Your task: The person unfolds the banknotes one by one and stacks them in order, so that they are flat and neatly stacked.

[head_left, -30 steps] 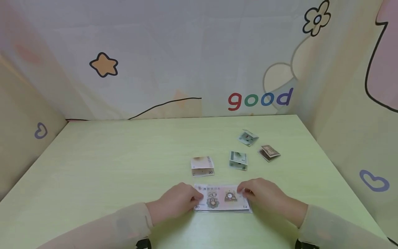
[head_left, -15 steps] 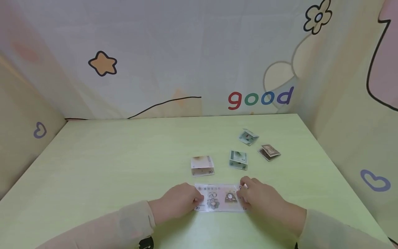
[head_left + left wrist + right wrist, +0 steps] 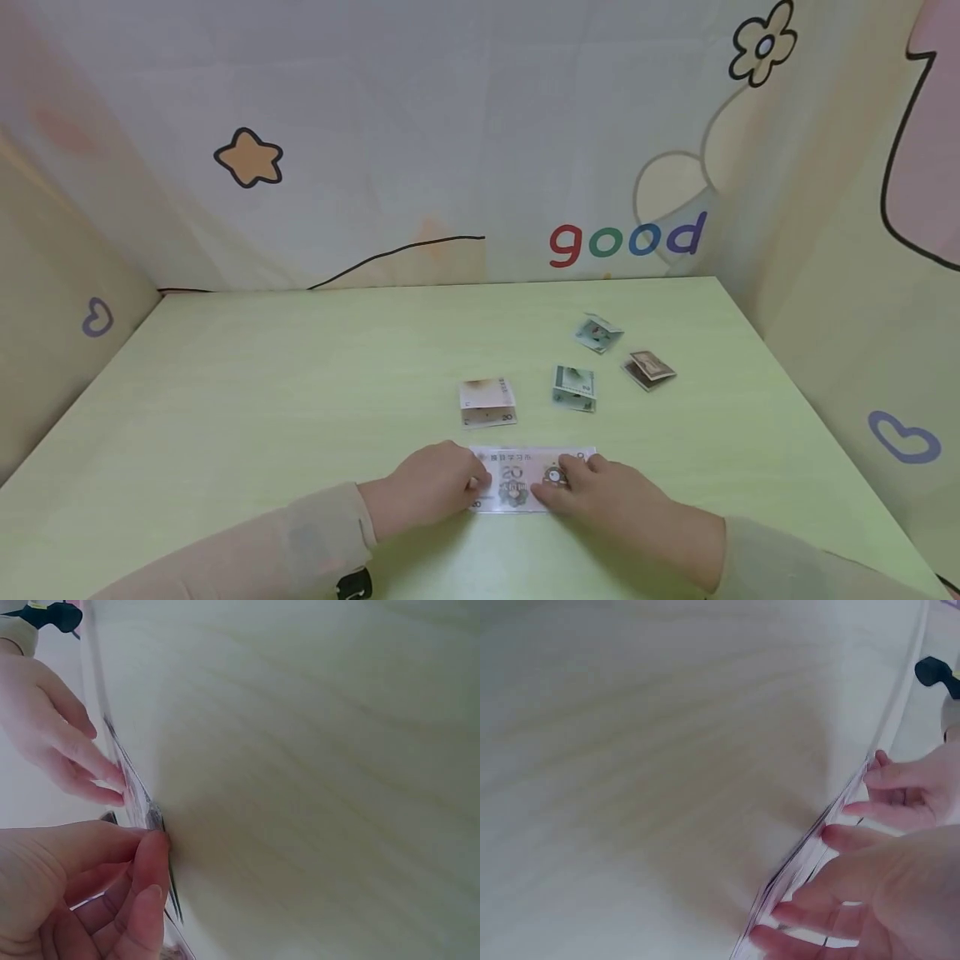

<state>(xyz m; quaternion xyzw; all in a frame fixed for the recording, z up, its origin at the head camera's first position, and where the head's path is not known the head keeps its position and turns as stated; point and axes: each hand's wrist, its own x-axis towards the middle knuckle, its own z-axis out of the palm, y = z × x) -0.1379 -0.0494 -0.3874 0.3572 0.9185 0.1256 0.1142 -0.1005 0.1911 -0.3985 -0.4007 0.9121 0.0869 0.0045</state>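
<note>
A pink-and-white play banknote [image 3: 513, 487] marked 20 lies flat near the front of the table, apparently with more layers under it. My left hand [image 3: 426, 490] pinches its left end between thumb and index finger, seen closely in the left wrist view. On the right part of the note rests my right hand [image 3: 626, 504], its thumb and fingertips spread on the surface and covering part of the printed picture. In the right wrist view, the fingers [image 3: 799, 919] touch the note's edge [image 3: 810, 851] without closing round it. My right palm hides the lower right corner.
Beyond the note stands a folded pink banknote [image 3: 487, 403]. Farther right are two folded green banknotes [image 3: 574, 387] and a folded brown banknote [image 3: 649, 369]. Printed cloth walls enclose the pale green table [image 3: 262, 400] at the back and sides.
My right hand has moved left from the note's right end onto its face, with the fingers spread. A lower layer's edge no longer shows at the right. The left hand keeps its pinch.
</note>
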